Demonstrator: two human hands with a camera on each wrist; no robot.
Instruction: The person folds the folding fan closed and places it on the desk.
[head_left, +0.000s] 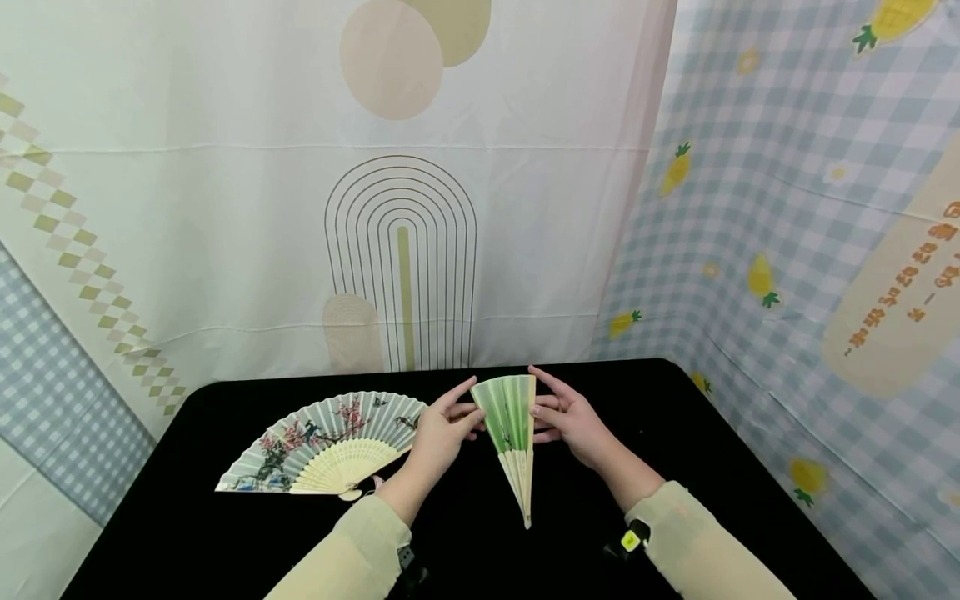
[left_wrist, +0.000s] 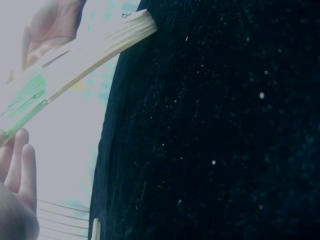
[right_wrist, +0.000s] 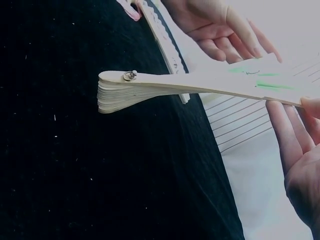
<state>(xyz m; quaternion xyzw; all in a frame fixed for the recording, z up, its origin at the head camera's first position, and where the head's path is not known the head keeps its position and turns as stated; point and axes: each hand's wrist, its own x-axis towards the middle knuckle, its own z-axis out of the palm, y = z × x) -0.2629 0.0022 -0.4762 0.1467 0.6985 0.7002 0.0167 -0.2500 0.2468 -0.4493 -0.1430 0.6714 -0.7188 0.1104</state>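
Note:
A green folding fan [head_left: 508,412] with pale wooden ribs is held up over the black table, spread part way in a narrow wedge. Its pivot end points down toward the person. My left hand [head_left: 442,429] pinches the fan's left edge near the top, thumb in front. On the opposite edge, my right hand [head_left: 573,423] pinches the outer rib, index finger stretched upward. In the right wrist view, a metal rivet [right_wrist: 130,75] shows at the stacked rib ends. Left of my left hand lies a second folding fan [head_left: 330,442], fully spread, white with pink blossoms and pale ribs.
The black cloth-covered table [head_left: 592,533] reaches back to a white patterned curtain [head_left: 540,250]. A blue checked curtain [head_left: 712,208] hangs along the right. A pink tassel [right_wrist: 131,9] lies near the spread fan's pivot.

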